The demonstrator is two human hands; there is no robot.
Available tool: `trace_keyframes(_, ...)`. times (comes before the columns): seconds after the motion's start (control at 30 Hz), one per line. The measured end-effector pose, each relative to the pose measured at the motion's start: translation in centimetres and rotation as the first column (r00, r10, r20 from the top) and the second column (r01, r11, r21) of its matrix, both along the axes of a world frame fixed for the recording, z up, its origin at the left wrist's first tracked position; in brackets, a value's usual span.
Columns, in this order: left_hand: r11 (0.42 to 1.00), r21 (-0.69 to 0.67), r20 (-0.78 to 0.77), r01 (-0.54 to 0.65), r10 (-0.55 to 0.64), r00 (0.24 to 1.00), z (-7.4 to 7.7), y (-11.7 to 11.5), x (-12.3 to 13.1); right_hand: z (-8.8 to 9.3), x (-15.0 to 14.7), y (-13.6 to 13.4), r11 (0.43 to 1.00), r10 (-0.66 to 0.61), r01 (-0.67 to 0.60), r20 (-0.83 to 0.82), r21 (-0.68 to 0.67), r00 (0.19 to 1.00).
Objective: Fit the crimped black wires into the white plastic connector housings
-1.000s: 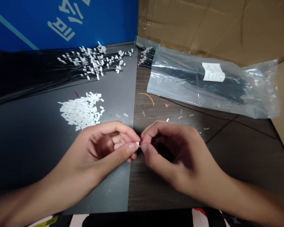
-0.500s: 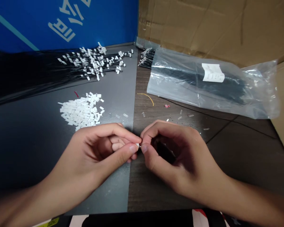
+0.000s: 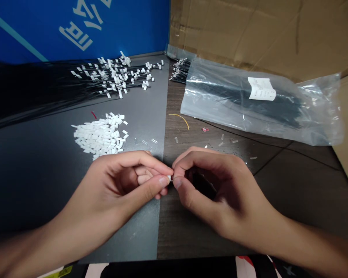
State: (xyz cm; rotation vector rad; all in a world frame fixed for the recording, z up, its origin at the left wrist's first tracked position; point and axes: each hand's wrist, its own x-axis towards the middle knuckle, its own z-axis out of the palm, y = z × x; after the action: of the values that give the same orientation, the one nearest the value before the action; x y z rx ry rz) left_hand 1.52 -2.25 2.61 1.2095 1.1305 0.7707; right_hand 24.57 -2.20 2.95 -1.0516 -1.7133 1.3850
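Observation:
Between the thumb and forefinger of my left hand [image 3: 130,181] is a small white connector housing [image 3: 169,178], mostly covered by the fingertips. My right hand [image 3: 208,185] pinches a thin black wire [image 3: 259,168], whose end meets the housing; the grip itself hides most of it. The two hands' fingertips almost touch. Just beyond my left hand lies a heap of loose white connector housings [image 3: 100,135]. Behind the heap is a bundle of black wires with white housings on their ends [image 3: 116,75].
A clear plastic bag [image 3: 220,104] of black wires with bare metal ends lies at the back right. Small clear scraps, a yellow wire piece [image 3: 181,119] and a red bit [image 3: 205,129] are scattered about. A blue panel [image 3: 133,27] and a cardboard box [image 3: 263,34] stand behind.
The right fingertips have drawn very slightly closer to the housing, and less of the wire's end shows between the hands. Everything else stays put.

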Motion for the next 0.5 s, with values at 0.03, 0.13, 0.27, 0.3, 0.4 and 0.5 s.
trace_keyframes(0.03, 1.0, 0.001, 0.001, 0.001, -0.001, 1.0, 0.0, 0.07, 0.05, 0.02, -0.03, 0.03, 1.0, -0.003, 0.003, 0.002, -0.002, 1.0)
trace_keyframes(0.13, 1.0, 0.026, -0.004, 0.0, 0.0, 1.0, 0.05, 0.25, 0.21, 0.08, -0.08, 0.06, 0.999, -0.012, 0.012, 0.008, -0.033, 1.0)
trace_keyframes(0.27, 0.994, 0.107, -0.041, -0.034, 0.038, 0.998, 0.14, 0.17, 0.4, 0.14, -0.06, -0.12, 0.997, -0.015, 0.016, 0.013, -0.071, 1.0)
trace_keyframes(0.3, 0.991, 0.126, -0.049, -0.041, 0.047, 0.998, 0.15, 0.1, 0.46, 0.15, -0.05, -0.17, 0.997, -0.015, 0.016, 0.015, -0.072, 1.0)
trace_keyframes(0.4, 0.985, 0.169, -0.07, -0.044, 0.057, 0.996, 0.11, -0.12, 0.62, 0.17, -0.03, -0.25, 0.997, -0.019, 0.02, 0.019, -0.075, 1.0)
trace_keyframes(0.5, 0.976, 0.212, -0.094, -0.049, 0.071, 0.993, 0.07, -0.33, 0.65, 0.19, 0.02, -0.27, 0.995, -0.021, 0.023, 0.023, -0.094, 1.0)
